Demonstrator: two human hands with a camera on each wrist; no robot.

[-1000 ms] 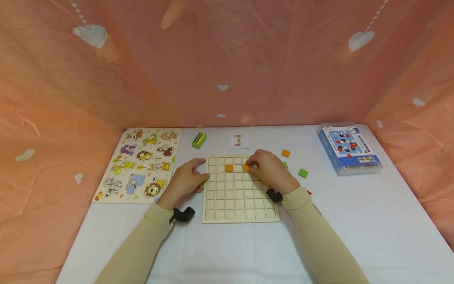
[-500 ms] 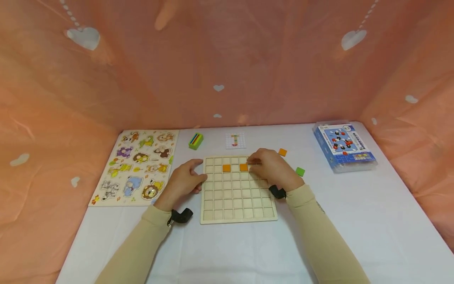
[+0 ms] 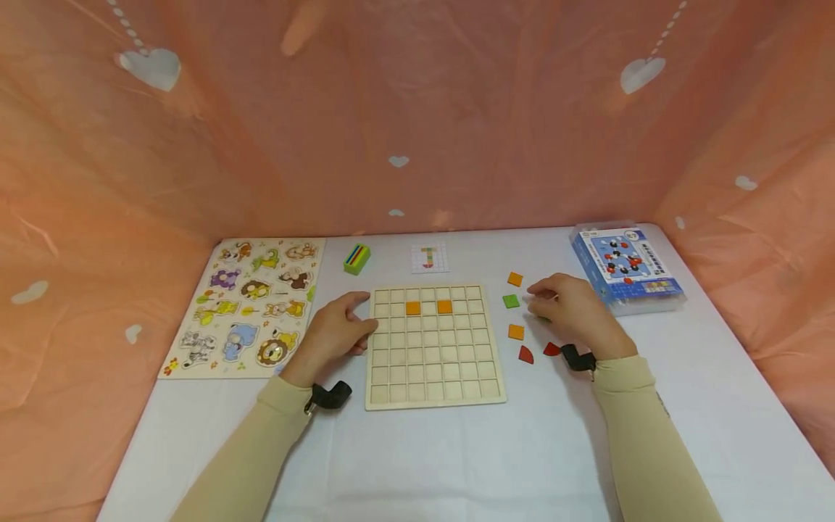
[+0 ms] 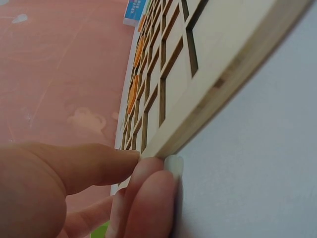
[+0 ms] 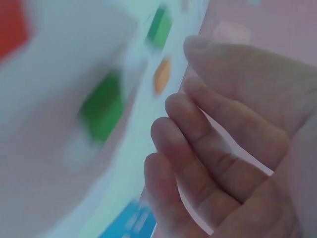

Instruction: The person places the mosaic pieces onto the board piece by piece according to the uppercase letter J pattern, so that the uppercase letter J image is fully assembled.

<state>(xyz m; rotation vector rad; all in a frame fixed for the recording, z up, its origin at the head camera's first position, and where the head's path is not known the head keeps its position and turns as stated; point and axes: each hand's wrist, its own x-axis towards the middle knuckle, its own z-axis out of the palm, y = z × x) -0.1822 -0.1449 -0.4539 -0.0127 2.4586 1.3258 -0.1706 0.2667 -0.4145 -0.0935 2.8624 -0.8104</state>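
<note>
A wooden grid board [image 3: 435, 348] lies flat in the head view, with one orange square tile [image 3: 413, 308] and another orange tile [image 3: 444, 307] in its second row. My left hand [image 3: 333, 333] holds the board's left edge; in the left wrist view the thumb [image 4: 106, 163] is at the top of the edge and curled fingers [image 4: 151, 203] lie against its side. My right hand [image 3: 577, 312] is over the loose pieces, thumb and fingers apart, holding nothing. A green tile [image 5: 104, 106] lies close below it, mostly hidden by the fingers in the head view.
Right of the board lie a green tile [image 3: 510, 301], orange tiles [image 3: 516, 332] and red quarter-round pieces [image 3: 525, 354]. Behind the board are a pattern card [image 3: 430, 258] and a green block box [image 3: 356, 259]. An animal puzzle [image 3: 228, 319] sits left, a blue boxed set [image 3: 622, 272] right.
The right hand has let go of the second orange tile, now in its cell, and moved right to the loose pieces. The left hand stays at the board's edge.
</note>
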